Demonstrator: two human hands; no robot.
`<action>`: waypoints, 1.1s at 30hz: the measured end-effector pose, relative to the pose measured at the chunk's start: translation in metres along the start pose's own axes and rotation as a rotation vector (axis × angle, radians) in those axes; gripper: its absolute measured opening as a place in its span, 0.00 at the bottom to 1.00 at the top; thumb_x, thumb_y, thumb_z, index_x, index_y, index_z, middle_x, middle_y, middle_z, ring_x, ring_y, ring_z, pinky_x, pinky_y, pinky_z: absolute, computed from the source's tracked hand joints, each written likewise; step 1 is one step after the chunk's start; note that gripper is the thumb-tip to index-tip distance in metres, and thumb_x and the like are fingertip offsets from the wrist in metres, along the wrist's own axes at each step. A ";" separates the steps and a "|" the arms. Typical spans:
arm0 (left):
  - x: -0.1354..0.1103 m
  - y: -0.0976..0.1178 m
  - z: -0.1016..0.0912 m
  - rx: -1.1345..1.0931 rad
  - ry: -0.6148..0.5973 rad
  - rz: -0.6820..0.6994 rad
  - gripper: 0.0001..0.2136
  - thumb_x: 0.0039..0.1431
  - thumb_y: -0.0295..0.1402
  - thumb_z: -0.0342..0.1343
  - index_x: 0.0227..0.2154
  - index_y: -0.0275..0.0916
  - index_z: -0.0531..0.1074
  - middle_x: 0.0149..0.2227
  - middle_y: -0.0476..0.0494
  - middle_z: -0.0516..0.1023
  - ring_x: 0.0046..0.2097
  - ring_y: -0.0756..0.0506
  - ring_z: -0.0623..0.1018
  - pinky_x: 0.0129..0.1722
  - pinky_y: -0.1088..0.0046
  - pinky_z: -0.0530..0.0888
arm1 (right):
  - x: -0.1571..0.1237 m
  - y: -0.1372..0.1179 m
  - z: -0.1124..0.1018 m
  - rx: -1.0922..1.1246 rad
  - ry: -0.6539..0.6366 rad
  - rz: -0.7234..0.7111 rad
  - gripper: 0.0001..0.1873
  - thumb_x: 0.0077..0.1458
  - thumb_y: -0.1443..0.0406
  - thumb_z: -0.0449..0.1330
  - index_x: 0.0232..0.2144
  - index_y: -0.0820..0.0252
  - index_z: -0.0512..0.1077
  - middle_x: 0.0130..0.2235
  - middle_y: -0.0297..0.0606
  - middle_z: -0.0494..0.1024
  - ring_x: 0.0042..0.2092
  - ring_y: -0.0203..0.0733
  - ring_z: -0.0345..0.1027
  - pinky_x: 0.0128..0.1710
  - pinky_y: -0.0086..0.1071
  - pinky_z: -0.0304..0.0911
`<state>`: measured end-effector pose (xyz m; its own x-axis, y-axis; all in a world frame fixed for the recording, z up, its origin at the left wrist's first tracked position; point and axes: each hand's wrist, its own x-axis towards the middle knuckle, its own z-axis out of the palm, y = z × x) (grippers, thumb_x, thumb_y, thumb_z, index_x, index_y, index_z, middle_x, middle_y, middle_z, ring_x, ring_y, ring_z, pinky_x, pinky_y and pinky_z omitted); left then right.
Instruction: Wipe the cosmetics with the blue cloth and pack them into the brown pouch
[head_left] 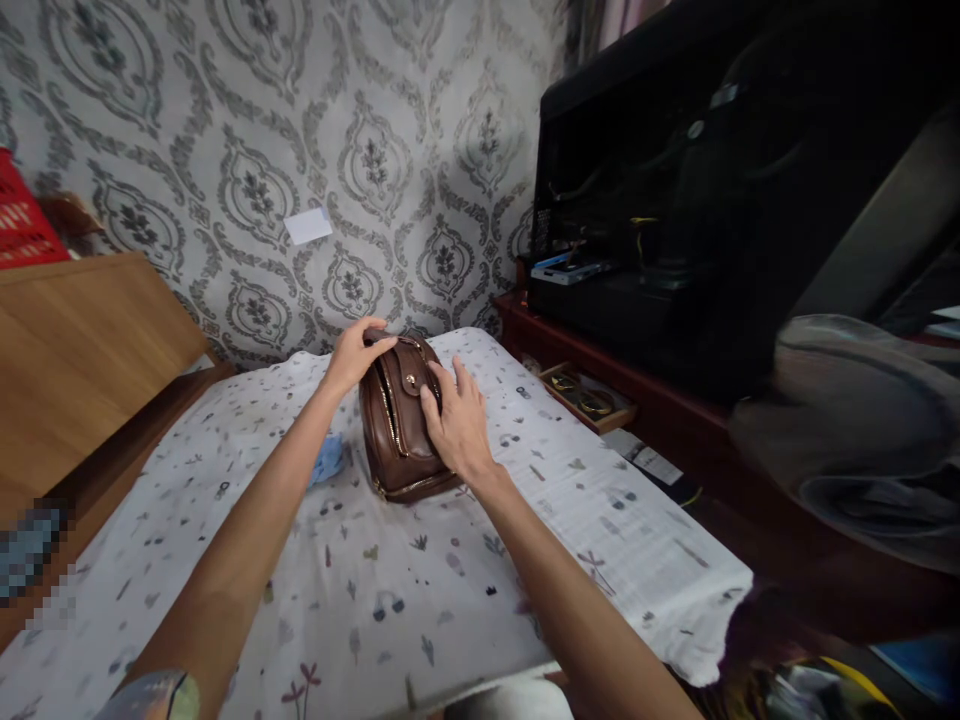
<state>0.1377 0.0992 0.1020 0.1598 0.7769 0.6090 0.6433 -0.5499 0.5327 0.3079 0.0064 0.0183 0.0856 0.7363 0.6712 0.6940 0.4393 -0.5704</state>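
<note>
A brown leather bag point(390, 425) with gold zips and a round snap on its flap lies on the printed white cloth. The zip along its left front stands partly apart, showing a dark slit. My left hand point(358, 355) holds the top end of the bag, thumb on the front and fingers over the far edge. My right hand point(459, 420) rests against the bag's right side with its fingers stretched and spread. A small light-blue item point(327, 460) lies left of the bag, partly hidden behind my left forearm.
The cloth-covered table point(420, 600) meets a patterned wall with a white card point(308, 226). A wooden panel point(97, 330) stands left. To the right are a dark cabinet point(637, 330), a small open drawer point(592, 400) with bracelets or rings, and a grey mesh-like object point(855, 400).
</note>
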 end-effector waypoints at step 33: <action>-0.030 0.017 -0.019 0.350 0.021 0.012 0.09 0.56 0.32 0.52 0.21 0.40 0.68 0.21 0.51 0.66 0.26 0.47 0.65 0.28 0.72 0.58 | -0.025 -0.024 0.004 -0.197 0.044 -0.292 0.30 0.59 0.44 0.55 0.53 0.56 0.73 0.60 0.52 0.69 0.63 0.58 0.57 0.61 0.54 0.49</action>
<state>0.1293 0.0604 0.1039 0.1563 0.7626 0.6277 0.8599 -0.4177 0.2934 0.2865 -0.0203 0.0134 -0.1085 0.5694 0.8148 0.8179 0.5170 -0.2524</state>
